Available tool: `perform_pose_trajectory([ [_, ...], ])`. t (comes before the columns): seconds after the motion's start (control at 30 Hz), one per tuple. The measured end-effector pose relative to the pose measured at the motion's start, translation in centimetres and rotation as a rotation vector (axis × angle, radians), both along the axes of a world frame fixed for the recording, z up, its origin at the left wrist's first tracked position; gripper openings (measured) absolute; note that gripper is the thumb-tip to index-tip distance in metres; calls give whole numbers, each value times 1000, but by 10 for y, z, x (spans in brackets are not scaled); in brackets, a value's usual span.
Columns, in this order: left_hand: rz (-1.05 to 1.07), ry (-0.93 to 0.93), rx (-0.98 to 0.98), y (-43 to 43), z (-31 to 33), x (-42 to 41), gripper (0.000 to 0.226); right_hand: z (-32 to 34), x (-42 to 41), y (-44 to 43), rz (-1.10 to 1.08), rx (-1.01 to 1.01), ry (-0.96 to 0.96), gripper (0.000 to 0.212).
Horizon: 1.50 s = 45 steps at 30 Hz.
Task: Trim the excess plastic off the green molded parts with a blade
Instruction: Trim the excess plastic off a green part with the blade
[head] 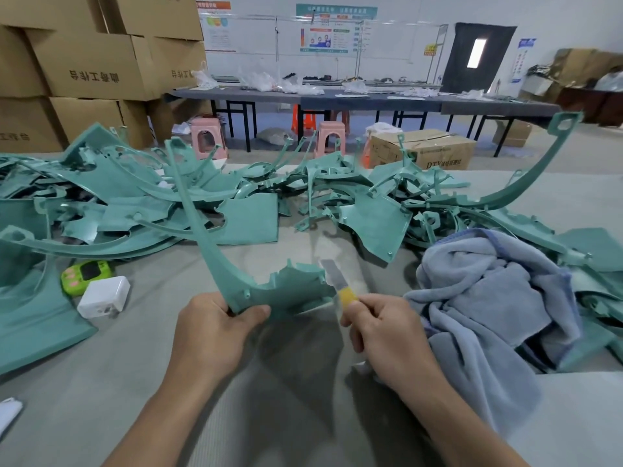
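Centrally, left hand [215,328] grips green part [269,291]; right hand [381,328] grips blade [337,281] at edge.

Here's a heap of green molded plastic parts [256,197] sprawling across the back of the grey-covered desk [135,382], left to right. At the right, a crumpled blue towel [488,291] lies over some of them. Left of centre, a white plastic charger block [102,296] sits just before a small green gadget [86,276].
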<state>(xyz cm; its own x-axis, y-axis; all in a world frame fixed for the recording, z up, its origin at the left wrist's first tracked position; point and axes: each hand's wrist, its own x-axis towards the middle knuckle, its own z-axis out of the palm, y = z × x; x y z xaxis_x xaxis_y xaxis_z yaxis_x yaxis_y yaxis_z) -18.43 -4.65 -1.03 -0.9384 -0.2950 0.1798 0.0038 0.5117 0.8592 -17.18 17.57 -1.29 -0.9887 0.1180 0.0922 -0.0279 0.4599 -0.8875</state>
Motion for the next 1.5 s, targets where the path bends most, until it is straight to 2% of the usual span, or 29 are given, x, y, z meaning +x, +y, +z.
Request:
perform_pose_trajectory([
  [0.07, -7, 9, -21, 0, -1, 0, 21, -1, 2, -1, 67, -72, -11, 30],
  [0.2, -21, 33, -3, -1, -5, -1, 32, -5, -8, 7, -97, 102, -100, 33],
  [0.27, -2, 23, 53, -1, -5, -3, 24, -5, -7, 7, -85, 43, -92, 28],
  [0.4, -25, -9, 506, 1, -3, -4, 12, -1, -1, 7, -80, -74, 9, 28],
  [0.57, -111, -102, 659, 1, -1, -2, 10, 3, -1, 7, -74, -196, 105, 30],
  [0.7, -110, -119, 866, 2, 3, 0, 15, 1, -3, 8, -53, -138, 154, 30],
  [0.8, -120, -124, 1050, 2, 5, 0, 20, 1, -2, 9, -7, -195, 184, 25],
  [0.9, -108, -103, 1042, 0, 5, -2, 23, 0, 1, 8, 58, -138, 170, 21],
  [1.1, 34, 12, 1070, -10, 6, -7, 16, 2, 1, 13, 192, 30, 181, 35],
  [1.17, 68, 27, 1071, -13, 7, -9, 16, 3, 3, 14, 259, 105, 170, 32],
  [1.23, 58, 15, 1056, -15, 7, -10, 19, 3, 3, 10, 260, 64, 164, 30],
  [1.33, 1, -9, 1004, -11, 6, -8, 30, 3, 2, 4, 154, -94, 235, 43],
  [1.4, -42, -8, 971, -8, 7, -5, 33, 4, 3, 3, 129, -94, 251, 44],
  [1.5, -13, 21, 978, -5, 9, -4, 34, 2, 3, 9, 205, -45, 161, 39],
])
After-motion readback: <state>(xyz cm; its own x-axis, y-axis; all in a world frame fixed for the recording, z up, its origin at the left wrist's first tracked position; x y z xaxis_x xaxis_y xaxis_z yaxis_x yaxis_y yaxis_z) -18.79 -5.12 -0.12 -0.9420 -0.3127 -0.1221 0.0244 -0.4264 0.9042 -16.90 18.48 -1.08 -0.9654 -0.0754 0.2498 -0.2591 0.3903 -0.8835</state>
